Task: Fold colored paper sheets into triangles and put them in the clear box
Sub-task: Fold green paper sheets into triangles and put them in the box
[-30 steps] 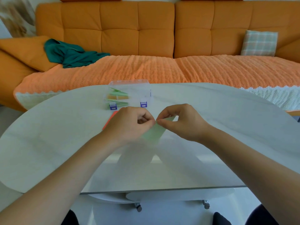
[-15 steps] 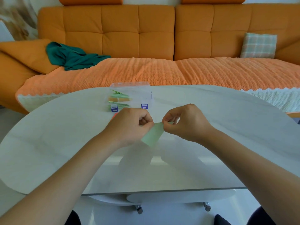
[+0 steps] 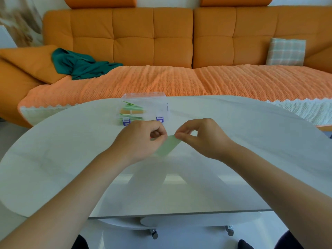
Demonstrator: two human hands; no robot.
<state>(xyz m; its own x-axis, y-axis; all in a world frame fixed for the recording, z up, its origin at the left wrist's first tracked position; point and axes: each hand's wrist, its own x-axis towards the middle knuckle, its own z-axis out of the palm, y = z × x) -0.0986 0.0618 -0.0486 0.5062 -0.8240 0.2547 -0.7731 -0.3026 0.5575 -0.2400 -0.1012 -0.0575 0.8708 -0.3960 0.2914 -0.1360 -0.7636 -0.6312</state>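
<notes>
A light green paper sheet [image 3: 168,147] is held just above the white table [image 3: 251,141], between both hands. My left hand [image 3: 142,139] pinches its left part with curled fingers and hides most of that side. My right hand [image 3: 201,136] pinches the upper right corner between thumb and forefinger. Behind the hands stands the clear box [image 3: 145,106] with blue latches, holding several folded green and orange paper triangles.
An orange sofa [image 3: 161,42] with a knitted orange throw runs behind the table. A teal garment [image 3: 80,64] lies on its left side and a checked cushion [image 3: 285,52] on its right. The table's near edge is at the bottom.
My hands have drawn apart a little, so more of the green sheet shows between them. The orange sheet seen earlier under my left hand is now hidden.
</notes>
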